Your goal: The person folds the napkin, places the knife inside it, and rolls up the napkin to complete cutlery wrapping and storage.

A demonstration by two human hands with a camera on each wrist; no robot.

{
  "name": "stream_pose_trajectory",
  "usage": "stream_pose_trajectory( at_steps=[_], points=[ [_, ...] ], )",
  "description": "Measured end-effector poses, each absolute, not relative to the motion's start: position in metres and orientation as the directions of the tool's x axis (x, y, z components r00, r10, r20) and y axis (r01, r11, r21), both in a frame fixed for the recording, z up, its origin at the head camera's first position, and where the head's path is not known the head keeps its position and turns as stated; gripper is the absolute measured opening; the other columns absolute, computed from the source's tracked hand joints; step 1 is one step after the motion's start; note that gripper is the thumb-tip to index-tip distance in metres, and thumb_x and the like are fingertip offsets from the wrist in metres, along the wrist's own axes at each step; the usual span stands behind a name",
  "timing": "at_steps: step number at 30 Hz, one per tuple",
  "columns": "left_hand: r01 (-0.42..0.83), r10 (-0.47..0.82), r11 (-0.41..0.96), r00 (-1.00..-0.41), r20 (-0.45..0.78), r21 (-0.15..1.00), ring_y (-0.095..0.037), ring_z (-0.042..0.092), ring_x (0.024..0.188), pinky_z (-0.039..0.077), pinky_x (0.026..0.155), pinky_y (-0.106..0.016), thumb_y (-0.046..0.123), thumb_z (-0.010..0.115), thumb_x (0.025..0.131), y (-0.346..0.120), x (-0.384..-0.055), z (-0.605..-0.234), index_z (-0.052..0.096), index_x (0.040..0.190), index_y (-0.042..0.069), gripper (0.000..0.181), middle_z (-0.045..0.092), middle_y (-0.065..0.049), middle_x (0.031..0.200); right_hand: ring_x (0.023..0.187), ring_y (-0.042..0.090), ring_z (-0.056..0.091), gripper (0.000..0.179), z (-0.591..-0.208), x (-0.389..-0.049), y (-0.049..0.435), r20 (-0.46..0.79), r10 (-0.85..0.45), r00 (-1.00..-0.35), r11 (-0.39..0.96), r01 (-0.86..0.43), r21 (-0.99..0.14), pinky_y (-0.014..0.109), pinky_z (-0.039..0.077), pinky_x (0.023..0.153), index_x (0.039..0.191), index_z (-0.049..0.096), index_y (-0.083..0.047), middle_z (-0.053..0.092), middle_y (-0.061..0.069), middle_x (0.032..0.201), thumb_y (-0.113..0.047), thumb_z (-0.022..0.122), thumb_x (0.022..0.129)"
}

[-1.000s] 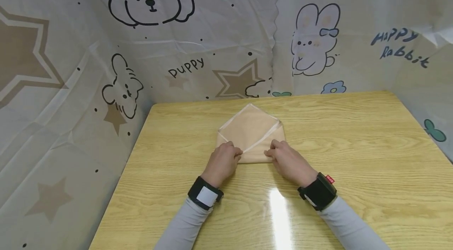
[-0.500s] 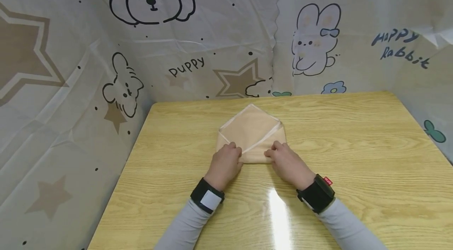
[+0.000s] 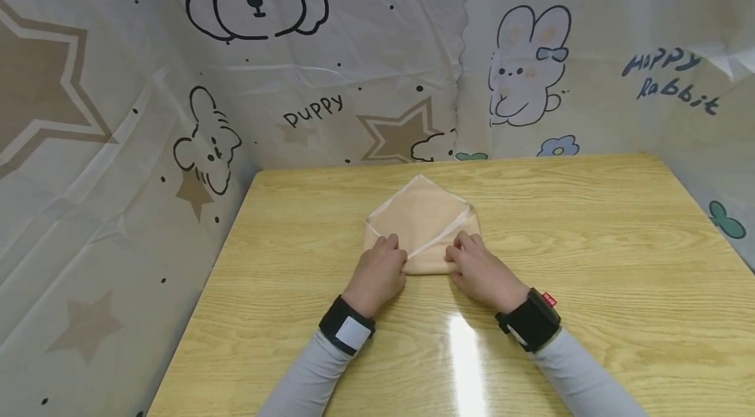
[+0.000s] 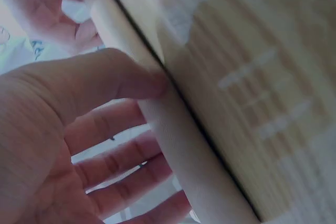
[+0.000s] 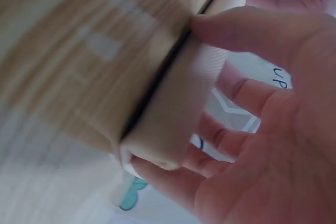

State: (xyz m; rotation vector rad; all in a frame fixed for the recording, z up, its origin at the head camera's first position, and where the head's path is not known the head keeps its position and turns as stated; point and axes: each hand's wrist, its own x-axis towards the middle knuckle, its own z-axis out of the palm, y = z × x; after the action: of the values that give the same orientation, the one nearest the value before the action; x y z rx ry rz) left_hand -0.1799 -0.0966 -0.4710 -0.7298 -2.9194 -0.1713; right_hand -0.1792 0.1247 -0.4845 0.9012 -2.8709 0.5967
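A beige cloth (image 3: 421, 214) with white edging lies folded on the table, its pointed flap toward the far side. My left hand (image 3: 377, 273) grips the left part of its near folded edge. At the right part of that edge, my right hand (image 3: 480, 273) pinches the fabric, with the fingers over the top. In the left wrist view the thumb presses the near side of the thick, rounded fold (image 4: 178, 150), and the fingers reach over behind it. Similarly, the right wrist view has the thumb on the fold (image 5: 173, 87) and a finger at its right end.
The wood-grain table (image 3: 590, 240) carries a bright light reflection near its front. Cartoon-printed curtains (image 3: 377, 43) hang behind the table and along its sides. Each wrist wears a black band (image 3: 347, 325).
The left hand has shifted slightly right along the near edge, its fingers now curled further over it. The right hand and the cloth have hardly moved.
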Motion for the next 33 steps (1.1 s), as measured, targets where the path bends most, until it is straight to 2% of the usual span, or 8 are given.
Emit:
stream_pose_trajectory(
  at_steps=[4, 8, 14, 18, 22, 24, 30, 33],
  points=[
    [0.511, 0.501, 0.859, -0.850, 0.165, 0.023, -0.020, 0.055, 0.070, 0.050, 0.056, -0.035, 0.002, 0.065, 0.073, -0.094, -0.180, -0.472, 0.072, 0.072, 0.007, 0.009, 0.058, -0.004, 0.075, 0.087, 0.022, 0.037, 0.011, -0.487, -0.182, 0.126, 0.180, -0.547, -0.817, 0.742, -0.573, -0.348, 0.032, 0.044, 0.070, 0.095, 0.063, -0.007, 0.045, 0.005, 0.098, -0.011, 0.069, 0.086],
    [0.527, 0.516, 0.850, -0.837, 0.181, 0.010, -0.020, 0.060, 0.066, 0.051, 0.054, -0.035, 0.003, 0.067, 0.074, -0.093, -0.179, -0.472, 0.069, 0.079, 0.009, 0.008, 0.061, -0.004, 0.073, 0.086, 0.022, 0.040, 0.014, -0.486, -0.182, 0.128, 0.169, -0.565, -0.808, 0.740, -0.587, -0.329, 0.033, 0.045, 0.072, 0.096, 0.065, -0.006, 0.050, 0.004, 0.095, -0.012, 0.071, 0.085],
    [0.512, 0.506, 0.859, -0.852, 0.137, 0.011, -0.019, 0.060, 0.067, 0.051, 0.054, -0.035, 0.006, 0.066, 0.078, -0.092, -0.178, -0.469, 0.069, 0.085, 0.010, 0.008, 0.062, -0.003, 0.075, 0.086, 0.021, 0.051, 0.017, -0.480, -0.184, 0.129, 0.191, -0.599, -0.777, 0.707, -0.626, -0.328, 0.035, 0.049, 0.072, 0.097, 0.062, -0.007, 0.059, 0.003, 0.091, -0.006, 0.072, 0.082],
    [0.504, 0.500, 0.863, -0.857, 0.119, 0.003, -0.018, 0.057, 0.069, 0.050, 0.051, -0.035, 0.010, 0.064, 0.084, -0.093, -0.178, -0.467, 0.071, 0.084, 0.011, 0.006, 0.058, -0.002, 0.076, 0.084, 0.019, 0.053, 0.010, -0.478, -0.183, 0.129, 0.207, -0.605, -0.769, 0.702, -0.638, -0.316, 0.035, 0.050, 0.071, 0.095, 0.064, -0.007, 0.060, 0.004, 0.090, -0.004, 0.067, 0.085],
    [0.504, 0.500, 0.863, -0.859, 0.108, 0.016, -0.017, 0.054, 0.069, 0.048, 0.050, -0.033, 0.012, 0.062, 0.090, -0.094, -0.177, -0.465, 0.073, 0.083, 0.012, 0.013, 0.054, -0.001, 0.076, 0.082, 0.017, 0.051, 0.007, -0.477, -0.183, 0.128, 0.214, -0.599, -0.771, 0.714, -0.636, -0.292, 0.032, 0.050, 0.068, 0.095, 0.070, -0.006, 0.056, 0.003, 0.091, -0.007, 0.066, 0.089],
    [0.502, 0.497, 0.864, -0.862, 0.097, 0.041, -0.017, 0.054, 0.067, 0.047, 0.050, -0.032, 0.008, 0.062, 0.089, -0.094, -0.177, -0.464, 0.074, 0.082, 0.012, 0.014, 0.054, -0.002, 0.075, 0.078, 0.016, 0.049, 0.007, -0.478, -0.184, 0.128, 0.225, -0.602, -0.766, 0.714, -0.643, -0.277, 0.031, 0.050, 0.066, 0.094, 0.071, -0.006, 0.053, 0.002, 0.089, -0.008, 0.066, 0.089],
    [0.483, 0.476, 0.869, -0.875, 0.086, 0.109, -0.018, 0.058, 0.067, 0.050, 0.053, -0.033, 0.003, 0.060, 0.089, -0.094, -0.178, -0.462, 0.069, 0.092, 0.012, 0.012, 0.062, -0.003, 0.077, 0.074, 0.013, 0.051, 0.010, -0.480, -0.186, 0.128, 0.245, -0.600, -0.762, 0.706, -0.648, -0.286, 0.031, 0.050, 0.064, 0.098, 0.065, -0.009, 0.056, 0.001, 0.086, -0.004, 0.066, 0.089],
    [0.483, 0.475, 0.868, -0.875, 0.095, 0.117, -0.018, 0.058, 0.067, 0.051, 0.054, -0.033, 0.005, 0.061, 0.089, -0.094, -0.178, -0.463, 0.066, 0.090, 0.010, 0.007, 0.062, -0.003, 0.076, 0.074, 0.015, 0.053, 0.010, -0.480, -0.187, 0.128, 0.249, -0.591, -0.768, 0.703, -0.641, -0.308, 0.032, 0.050, 0.063, 0.095, 0.062, -0.011, 0.059, 0.002, 0.086, -0.003, 0.066, 0.089]
  ],
)
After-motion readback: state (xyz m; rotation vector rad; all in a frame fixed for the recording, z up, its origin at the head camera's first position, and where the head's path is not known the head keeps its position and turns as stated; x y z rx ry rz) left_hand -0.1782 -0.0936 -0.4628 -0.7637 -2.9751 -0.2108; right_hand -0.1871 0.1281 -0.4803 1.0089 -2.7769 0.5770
